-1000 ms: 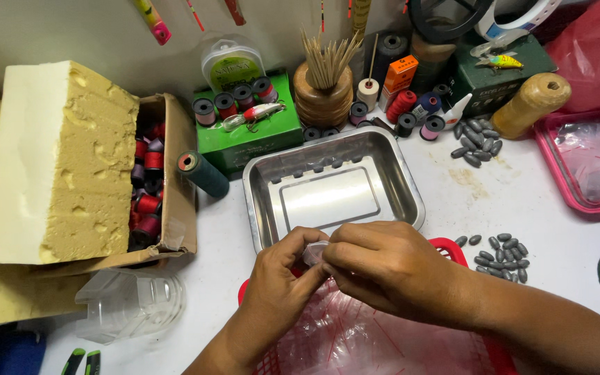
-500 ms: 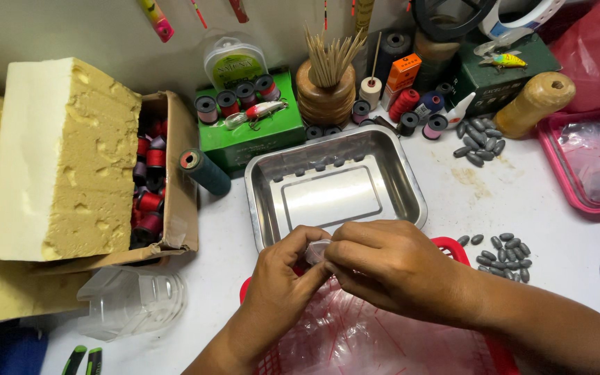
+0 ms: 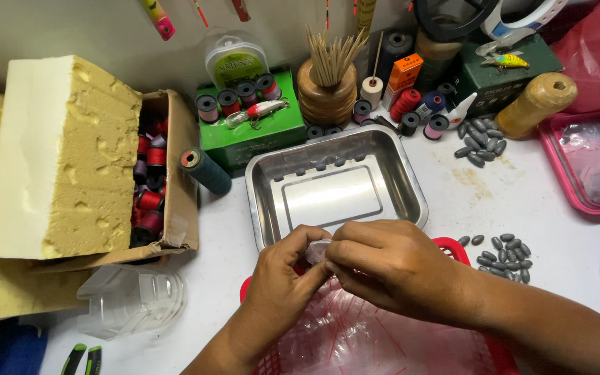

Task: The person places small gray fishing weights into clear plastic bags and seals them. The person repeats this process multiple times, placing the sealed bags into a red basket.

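**Both hands pinching a small clear packet over the red basket**

Left hand (image 3: 279,278) and right hand (image 3: 390,267) meet just in front of the steel tray (image 3: 265,201). Fingers (image 3: 345,253) of both hands closed narrow on a small clear plastic packet (image 3: 317,250), mostly hidden between the fingertips. Only a pale, glossy corner shows; contents cannot be made out.

Step in hand, as judged: working the packet's mouth, opening or sealing it; which one is not clear. The move to follow would call for a fine two-handed pinch, packet kept level so nothing slips out.

Packet sits above the near rim of the red basket (image 3: 453,246), which holds a heap of clear plastic bags (image 3: 355,340) with red markings. Steel tray empty, shiny, on the white table (image 3: 494,201).

Nearby: grey oval sinkers (image 3: 505,253) scattered right of the hands. Cardboard box of thread spools (image 3: 151,201) to the left, a foam block (image 3: 64,153) lying on it.
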